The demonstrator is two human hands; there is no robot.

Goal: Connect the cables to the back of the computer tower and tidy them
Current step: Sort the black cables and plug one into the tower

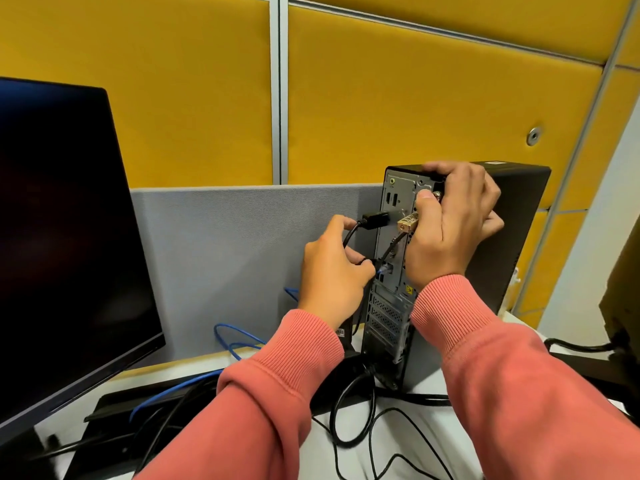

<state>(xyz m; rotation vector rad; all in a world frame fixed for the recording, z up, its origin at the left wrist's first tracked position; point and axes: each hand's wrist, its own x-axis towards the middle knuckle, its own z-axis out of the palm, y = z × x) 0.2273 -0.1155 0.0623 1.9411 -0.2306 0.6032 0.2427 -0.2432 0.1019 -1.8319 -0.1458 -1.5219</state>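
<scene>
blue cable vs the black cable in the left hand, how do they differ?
The blue cable is thin and loops loose against the grey divider; the black cable is thicker and the left hand holds it. The blue cable's plug sits low on the computer tower; the black cable's blocky connector sits higher. Both meet the tower's back.

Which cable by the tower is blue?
The thin network cable, looping along the grey divider and plugged in beside the left hand. The other cables are black.
</scene>
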